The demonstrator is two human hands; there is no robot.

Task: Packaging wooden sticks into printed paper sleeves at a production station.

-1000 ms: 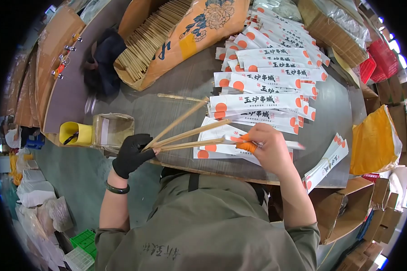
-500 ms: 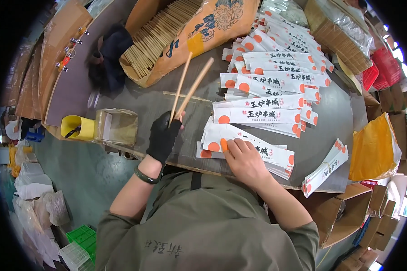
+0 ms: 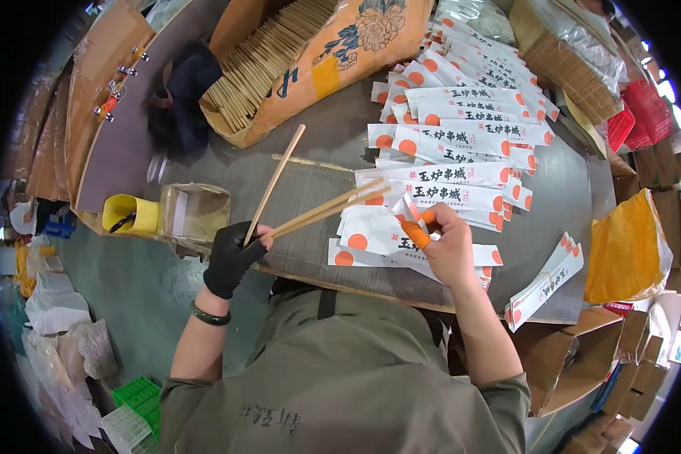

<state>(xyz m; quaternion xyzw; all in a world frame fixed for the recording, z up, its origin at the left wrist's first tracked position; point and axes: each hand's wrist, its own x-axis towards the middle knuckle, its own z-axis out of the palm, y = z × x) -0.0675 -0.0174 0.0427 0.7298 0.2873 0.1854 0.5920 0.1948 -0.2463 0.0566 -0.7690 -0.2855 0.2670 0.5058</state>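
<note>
My left hand [image 3: 238,259], in a black fingerless glove, is closed around several wooden chopsticks [image 3: 276,181]. One chopstick points up and away, while the others slant right in a bundle. Orange covers sit on fingers of my right hand [image 3: 448,244], which pinches a white paper chopstick sleeve [image 3: 405,209] close to the bundle's tips. Whether the tips touch this sleeve I cannot tell. Under the right hand lies a small pile of sleeves [image 3: 343,258] with red dots, near the table's front edge. Beyond it, many more sleeves [image 3: 461,136] are spread in overlapping rows.
An open cardboard box [image 3: 325,79] of loose chopsticks lies at the back. Left of my hands stand a yellow cup [image 3: 131,215] and a clear box [image 3: 197,215]. A bundle of sleeves [image 3: 545,281] rests at the right edge. A stray chopstick [image 3: 312,164] lies on the table.
My left hand has moved left and nearer, its chopsticks fanning apart and tipping right. The right hand has lifted off the pile, moved right and now pinches a sleeve by the chopstick tips.
</note>
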